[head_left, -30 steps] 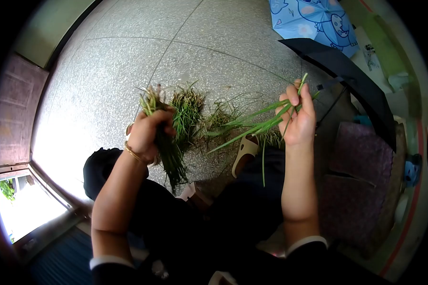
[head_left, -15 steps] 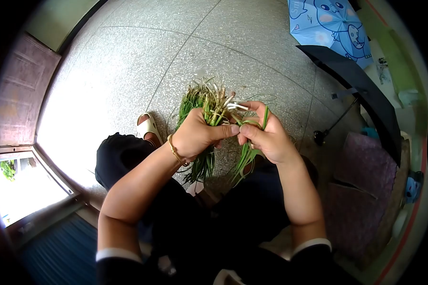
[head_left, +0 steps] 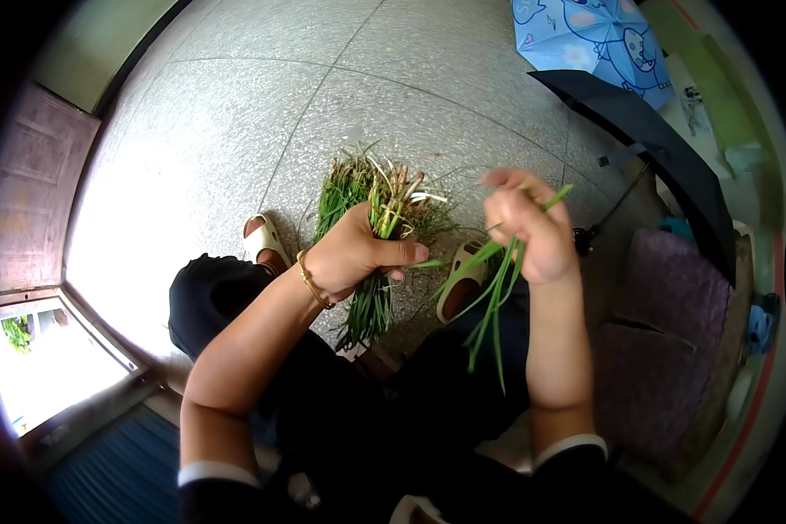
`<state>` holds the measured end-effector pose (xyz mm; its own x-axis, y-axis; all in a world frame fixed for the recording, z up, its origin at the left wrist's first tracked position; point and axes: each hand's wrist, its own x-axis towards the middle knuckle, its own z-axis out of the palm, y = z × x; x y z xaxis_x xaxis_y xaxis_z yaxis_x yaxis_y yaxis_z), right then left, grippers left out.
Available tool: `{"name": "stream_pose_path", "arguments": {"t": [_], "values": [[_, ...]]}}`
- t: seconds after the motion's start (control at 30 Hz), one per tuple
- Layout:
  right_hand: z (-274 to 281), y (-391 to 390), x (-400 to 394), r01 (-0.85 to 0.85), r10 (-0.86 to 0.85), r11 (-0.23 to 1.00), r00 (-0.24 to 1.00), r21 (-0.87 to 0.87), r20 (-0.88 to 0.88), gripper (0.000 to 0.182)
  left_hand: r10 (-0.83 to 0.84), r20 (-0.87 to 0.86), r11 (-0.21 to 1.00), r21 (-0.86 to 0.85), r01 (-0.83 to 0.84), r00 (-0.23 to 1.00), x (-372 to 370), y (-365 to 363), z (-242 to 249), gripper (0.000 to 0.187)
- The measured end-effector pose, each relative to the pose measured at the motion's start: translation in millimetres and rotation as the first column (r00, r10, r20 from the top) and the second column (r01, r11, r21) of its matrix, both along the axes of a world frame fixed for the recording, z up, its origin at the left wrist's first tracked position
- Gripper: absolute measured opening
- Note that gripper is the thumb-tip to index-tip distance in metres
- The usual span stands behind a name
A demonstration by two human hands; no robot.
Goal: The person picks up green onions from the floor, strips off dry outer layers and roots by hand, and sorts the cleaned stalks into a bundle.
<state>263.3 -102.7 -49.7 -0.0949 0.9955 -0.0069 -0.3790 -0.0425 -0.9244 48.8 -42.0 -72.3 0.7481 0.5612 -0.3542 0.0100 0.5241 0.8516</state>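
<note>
The left hand [head_left: 349, 258] was closed around a thick bunch of long green stalks with pale root ends [head_left: 391, 210], and its thumb lay across them. The root ends pointed away from the person, and the dark leaf ends hung below the hand, near the knees.

The right hand [head_left: 531, 225], a little blurred, was apart from this bunch, on its right side. Its fingers were curled upon a few thin, bright green blades [head_left: 496, 297], whose long ends hung in front of the dark trouser leg. Whether the fingertips touched each other, I could not tell.

Beside the held bunch, a loose heap of green stalks with brownish tips [head_left: 339, 194] lay on the grey speckled floor [head_left: 428, 52].

In my judgement, the step in hand was the parting of these few blades from the bunch. The next move seemed to call for a firm left hold, so that no stalk slipped, and for right fingers freed of the blades, able to pinch finely.
</note>
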Motion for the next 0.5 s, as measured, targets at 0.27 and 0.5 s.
{"name": "stream_pose_path", "arguments": {"t": [0.27, 0.5], "values": [[-2.3, -3.5, -39.7, 0.09, -0.028, 0.975, 0.957, -0.202, 0.289, 0.018, -0.04, 0.067, 0.995, -0.086, 0.046, 0.997, 3.6, -2.1, -0.5, 0.023], [-15.4, -0.7, -54.5, 0.142, -0.132, 0.99, 0.893, 0.009, 0.431, 0.017, -0.053, 0.064, 0.995, -0.078, 0.058, 0.997, 4.8, -2.9, 5.9, 0.023]]}}
